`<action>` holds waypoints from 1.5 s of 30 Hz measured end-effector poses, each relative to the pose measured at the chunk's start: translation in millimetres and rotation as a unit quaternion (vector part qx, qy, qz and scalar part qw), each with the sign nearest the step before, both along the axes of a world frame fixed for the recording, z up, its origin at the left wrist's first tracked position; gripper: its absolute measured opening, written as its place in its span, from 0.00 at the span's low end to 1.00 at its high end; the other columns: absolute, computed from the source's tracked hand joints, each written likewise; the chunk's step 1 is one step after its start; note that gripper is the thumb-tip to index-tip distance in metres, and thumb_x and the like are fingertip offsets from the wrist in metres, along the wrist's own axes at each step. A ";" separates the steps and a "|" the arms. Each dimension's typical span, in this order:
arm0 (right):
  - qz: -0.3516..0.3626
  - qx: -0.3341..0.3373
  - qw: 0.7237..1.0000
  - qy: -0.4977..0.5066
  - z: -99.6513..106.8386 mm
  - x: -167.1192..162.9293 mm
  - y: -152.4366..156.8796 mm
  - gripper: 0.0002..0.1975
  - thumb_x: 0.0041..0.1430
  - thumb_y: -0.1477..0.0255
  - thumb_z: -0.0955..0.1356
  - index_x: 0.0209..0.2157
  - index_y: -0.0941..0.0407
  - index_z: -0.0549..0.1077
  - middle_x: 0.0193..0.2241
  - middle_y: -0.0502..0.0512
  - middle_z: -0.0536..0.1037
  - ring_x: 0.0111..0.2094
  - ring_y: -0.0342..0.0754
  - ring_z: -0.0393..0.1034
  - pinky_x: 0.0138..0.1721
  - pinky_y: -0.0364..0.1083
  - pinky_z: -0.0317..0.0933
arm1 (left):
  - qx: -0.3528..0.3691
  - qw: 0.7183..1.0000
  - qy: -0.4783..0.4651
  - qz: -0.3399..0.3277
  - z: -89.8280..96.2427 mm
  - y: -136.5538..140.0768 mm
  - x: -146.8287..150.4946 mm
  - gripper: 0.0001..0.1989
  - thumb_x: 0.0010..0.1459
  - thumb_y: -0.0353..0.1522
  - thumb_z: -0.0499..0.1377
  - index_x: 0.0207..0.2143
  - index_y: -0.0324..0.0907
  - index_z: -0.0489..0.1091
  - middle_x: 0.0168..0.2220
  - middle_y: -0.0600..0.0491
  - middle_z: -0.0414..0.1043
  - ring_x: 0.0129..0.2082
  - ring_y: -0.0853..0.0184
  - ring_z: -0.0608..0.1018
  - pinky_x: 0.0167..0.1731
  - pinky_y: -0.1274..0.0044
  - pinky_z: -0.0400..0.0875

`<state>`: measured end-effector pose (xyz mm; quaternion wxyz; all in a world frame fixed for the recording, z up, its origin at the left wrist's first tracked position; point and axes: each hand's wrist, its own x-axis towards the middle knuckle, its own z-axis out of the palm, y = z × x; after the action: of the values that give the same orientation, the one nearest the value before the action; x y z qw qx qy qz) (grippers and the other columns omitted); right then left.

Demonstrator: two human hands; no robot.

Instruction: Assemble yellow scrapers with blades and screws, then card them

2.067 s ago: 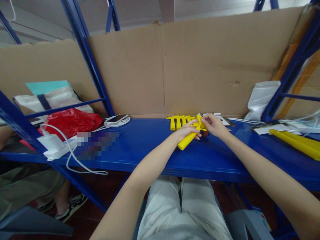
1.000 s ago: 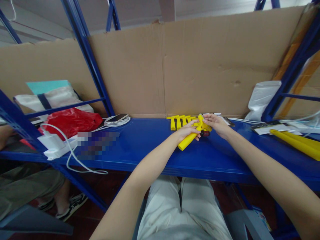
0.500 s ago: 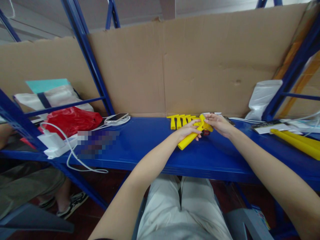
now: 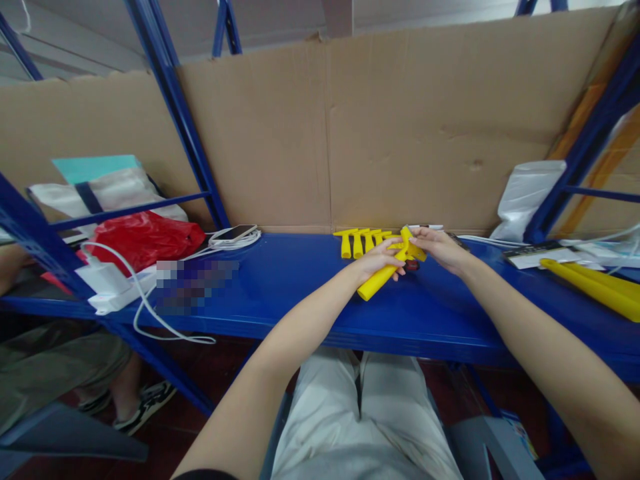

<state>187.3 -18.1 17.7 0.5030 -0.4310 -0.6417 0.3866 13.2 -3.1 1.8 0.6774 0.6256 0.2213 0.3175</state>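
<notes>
A yellow T-shaped handle [image 4: 376, 283] is tilted above the blue tabletop, its thick round grip pointing toward me and to the left. My left hand [image 4: 379, 259] is closed around it just below the crosspiece. At the crosspiece, the fingers of my right hand [image 4: 436, 245] pinch the yellow head; whether they hold a separate small part there is too small to tell. Behind my left hand, several similar yellow T-shaped handles [image 4: 357, 244] lie in a row by the cardboard. A small dark red object [image 4: 412, 265] is partly hidden beneath my hands.
A cardboard sheet [image 4: 270, 147] stands along the back. To the left are a phone [image 4: 237, 233], coiled white cables, a red plastic bag [image 4: 150, 238] and a power strip [image 4: 117, 297]. Long yellow pieces [image 4: 590, 287] and a white pouch [image 4: 530, 197] are at the right. Another person sits at far left.
My right fingers have shifted slightly at the head of the yellow handle, and the handle has turned a little. My left hand keeps its hold.
</notes>
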 end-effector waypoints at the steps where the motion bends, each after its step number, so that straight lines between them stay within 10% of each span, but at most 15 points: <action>1: 0.002 -0.002 1.000 -0.001 -0.7 -0.5 1.5 0.12 0.45 0.65 0.72 0.29 0.54 0.69 0.29 0.51 0.76 0.31 0.44 0.70 0.40 0.45 0.63 | 0.000 1.000 0.001 0.003 -0.3 0.7 -0.6 0.35 0.47 0.16 0.56 0.57 0.44 0.55 0.37 0.51 0.69 0.20 0.73 0.74 0.21 0.79 0.69; 20: -0.099 0.033 0.989 -0.102 -3.1 -10.9 31.1 0.15 0.47 0.59 0.71 0.32 0.54 0.69 0.34 0.55 0.77 0.36 0.48 0.70 0.42 0.49 0.65 | -0.048 0.993 -0.049 0.099 4.5 2.9 -2.3 0.37 0.46 0.16 0.55 0.59 0.43 0.53 0.41 0.48 0.72 0.16 0.76 0.72 0.15 0.82 0.65; 25: -0.153 0.067 0.958 -0.235 -7.6 3.6 25.9 0.11 0.50 0.62 0.68 0.31 0.55 0.70 0.36 0.58 0.77 0.38 0.50 0.70 0.43 0.50 0.64 | -0.066 0.986 -0.051 0.143 7.5 1.8 -2.8 0.39 0.45 0.15 0.55 0.60 0.44 0.54 0.44 0.47 0.71 0.18 0.75 0.73 0.16 0.82 0.66; 36: 0.011 -0.049 0.859 -0.509 -3.1 25.0 13.8 0.19 0.40 0.52 0.71 0.25 0.54 0.77 0.22 0.54 0.76 0.25 0.50 0.69 0.28 0.46 0.60 | -0.103 0.948 -0.044 0.299 8.3 10.4 -6.7 0.41 0.41 0.14 0.56 0.59 0.42 0.54 0.42 0.47 0.72 0.22 0.73 0.74 0.17 0.83 0.65; 45: -0.018 -0.054 0.948 -0.312 10.3 14.6 -2.3 0.17 0.41 0.55 0.73 0.25 0.55 0.74 0.17 0.49 0.70 0.20 0.43 0.63 0.22 0.43 0.57 | -0.112 0.945 -0.049 0.305 8.1 14.5 -9.5 0.39 0.41 0.15 0.56 0.57 0.45 0.57 0.37 0.51 0.73 0.24 0.71 0.75 0.18 0.83 0.65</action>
<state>201.9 -20.4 28.0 0.2607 -0.5685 -0.7364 0.2579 3.7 11.4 9.9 0.6239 0.4323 0.4017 0.5124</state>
